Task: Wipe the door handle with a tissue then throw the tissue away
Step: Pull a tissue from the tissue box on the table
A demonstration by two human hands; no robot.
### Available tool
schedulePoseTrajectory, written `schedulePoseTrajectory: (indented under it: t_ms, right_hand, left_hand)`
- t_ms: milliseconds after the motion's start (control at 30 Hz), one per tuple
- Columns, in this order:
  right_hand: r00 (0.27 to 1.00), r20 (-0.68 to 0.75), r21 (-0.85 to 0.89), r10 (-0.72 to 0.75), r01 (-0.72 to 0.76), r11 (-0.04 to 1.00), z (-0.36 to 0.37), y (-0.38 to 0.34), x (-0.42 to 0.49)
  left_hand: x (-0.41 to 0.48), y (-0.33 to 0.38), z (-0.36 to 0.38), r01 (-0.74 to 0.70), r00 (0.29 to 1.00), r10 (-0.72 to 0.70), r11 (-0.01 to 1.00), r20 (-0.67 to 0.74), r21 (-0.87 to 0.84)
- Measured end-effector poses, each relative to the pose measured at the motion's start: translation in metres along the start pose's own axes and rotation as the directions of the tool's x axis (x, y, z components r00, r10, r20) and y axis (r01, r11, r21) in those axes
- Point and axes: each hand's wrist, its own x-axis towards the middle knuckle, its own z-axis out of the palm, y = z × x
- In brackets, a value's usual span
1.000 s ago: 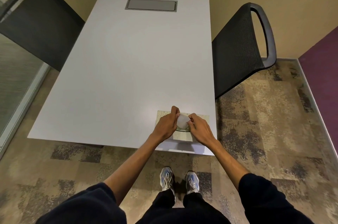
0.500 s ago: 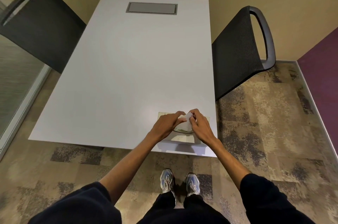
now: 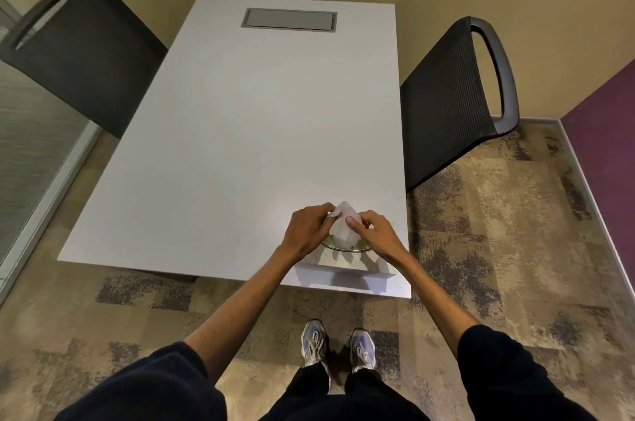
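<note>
A white tissue point(image 3: 343, 226) rises out of the oval slot of a pale tissue box point(image 3: 347, 264) at the near right corner of the white table point(image 3: 240, 145). My left hand point(image 3: 307, 229) pinches the tissue's upper left side. My right hand point(image 3: 372, 231) pinches its right side, thumb on the front. Both hands hide most of the box top. No door handle or bin is in view.
Two dark mesh chairs flank the table, one at the left point(image 3: 79, 52) and one at the right point(image 3: 453, 100). A grey cable hatch point(image 3: 289, 19) sits at the table's far end. A glass partition point(image 3: 27, 152) runs along the left. My shoes point(image 3: 338, 346) stand on patterned carpet.
The tissue has come up out of the box slot, from a small puff between my fingers to a tall peak. Both hands have risen a little with it.
</note>
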Motion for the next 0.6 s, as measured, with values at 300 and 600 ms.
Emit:
schedulePoseTrajectory:
  t_ms: [300, 600]
  right_hand:
    - [0.999, -0.020, 0.102, 0.050, -0.047, 0.994, -0.006, -0.002, 0.010]
    - [0.993, -0.088, 0.261, 0.074, -0.048, 0.964, -0.002, -0.010, 0.029]
  left_hand:
    - [-0.006, -0.014, -0.009, 0.091, 0.992, -0.095, 0.995, -0.087, -0.049]
    - [-0.017, -0.029, -0.022, 0.178, 0.972, -0.226, 0.887, -0.065, -0.427]
